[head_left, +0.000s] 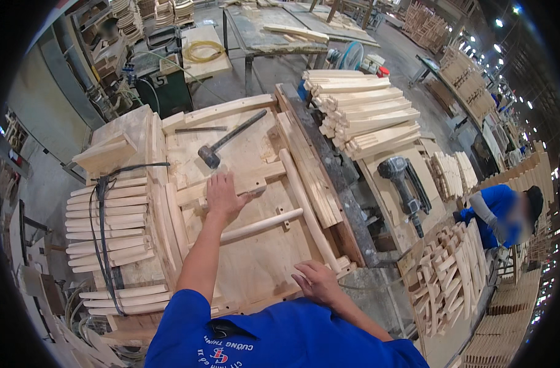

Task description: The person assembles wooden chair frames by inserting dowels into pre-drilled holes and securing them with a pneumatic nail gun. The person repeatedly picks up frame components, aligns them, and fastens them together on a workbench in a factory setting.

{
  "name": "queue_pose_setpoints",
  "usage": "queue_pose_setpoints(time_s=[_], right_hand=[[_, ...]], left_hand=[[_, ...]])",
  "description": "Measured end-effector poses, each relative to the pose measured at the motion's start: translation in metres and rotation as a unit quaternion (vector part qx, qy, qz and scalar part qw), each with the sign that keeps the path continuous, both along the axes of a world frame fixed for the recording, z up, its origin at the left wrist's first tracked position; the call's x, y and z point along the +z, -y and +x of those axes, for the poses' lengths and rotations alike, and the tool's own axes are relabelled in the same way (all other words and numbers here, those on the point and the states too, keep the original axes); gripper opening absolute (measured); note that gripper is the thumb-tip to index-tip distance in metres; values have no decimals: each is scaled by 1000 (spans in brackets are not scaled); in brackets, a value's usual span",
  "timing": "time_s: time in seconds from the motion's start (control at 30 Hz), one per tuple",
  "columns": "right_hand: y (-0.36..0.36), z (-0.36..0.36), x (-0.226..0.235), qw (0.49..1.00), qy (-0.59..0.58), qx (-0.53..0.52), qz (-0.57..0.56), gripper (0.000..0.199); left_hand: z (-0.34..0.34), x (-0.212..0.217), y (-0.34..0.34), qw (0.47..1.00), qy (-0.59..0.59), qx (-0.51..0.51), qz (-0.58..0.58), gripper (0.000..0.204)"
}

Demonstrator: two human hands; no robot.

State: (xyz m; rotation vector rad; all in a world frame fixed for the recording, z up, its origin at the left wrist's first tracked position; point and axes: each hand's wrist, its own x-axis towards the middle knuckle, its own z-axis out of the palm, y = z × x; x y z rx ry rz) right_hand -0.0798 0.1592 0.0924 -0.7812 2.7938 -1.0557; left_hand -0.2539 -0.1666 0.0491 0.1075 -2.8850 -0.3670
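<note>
The left hand point(223, 195) lies flat, its grip open, palm down on a flat wooden rail point(243, 183) of the frame on the bench point(255, 264). The right hand point(317, 281) rests with loose open fingers on the lower end of a long rounded leg point(304, 202). 1 dowel point(261, 225) crosses between them. A mallet point(228, 140) lies beyond, and a nail gun point(404, 187) sits to the right. No bins show; strapped slats point(108, 227) stack at left.
</note>
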Motion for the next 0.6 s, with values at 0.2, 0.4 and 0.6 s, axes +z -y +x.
queue_pose_setpoints(time_s=[0.2,0.4,0.6], right_hand=[[-32,-38,42,996,-38,-76,-6,21],[-88,-81,68,979,-137,-153,2,23],[-140,-116,91,940,-222,-240,97,27]], left_hand=[[-2,-5,3,1000,18,3,13,95],[-6,-3,-2,999,29,-5,22,97],[1,-6,4,1000,-5,1,3,94]])
